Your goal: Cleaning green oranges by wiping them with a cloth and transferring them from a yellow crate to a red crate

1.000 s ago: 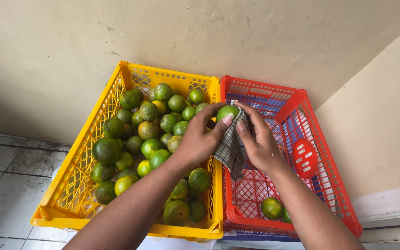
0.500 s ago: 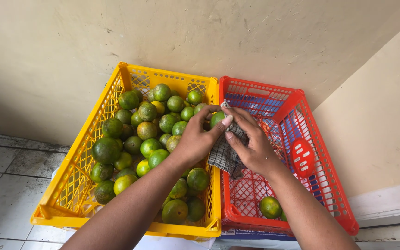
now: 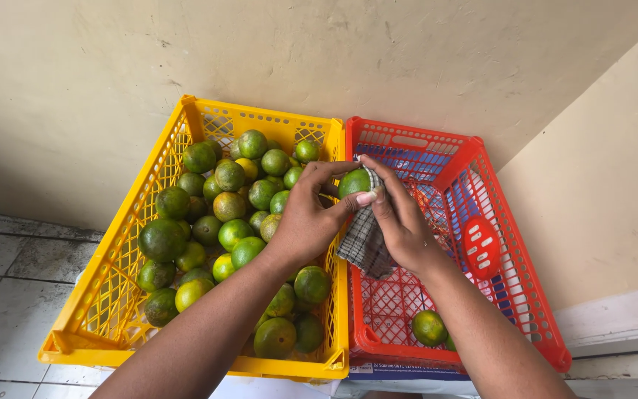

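Head view: left hand (image 3: 310,216) gripping a green orange (image 3: 354,182) above the shared rims of the yellow crate (image 3: 112,281) and red crate (image 3: 533,295), near their far ends. Right hand (image 3: 402,222) pressing a checked cloth (image 3: 363,240) against that orange, fingers closed on the cloth. Yellow crate crowded with oranges; red crate mostly open mesh, one orange (image 3: 430,327) near its front edge.
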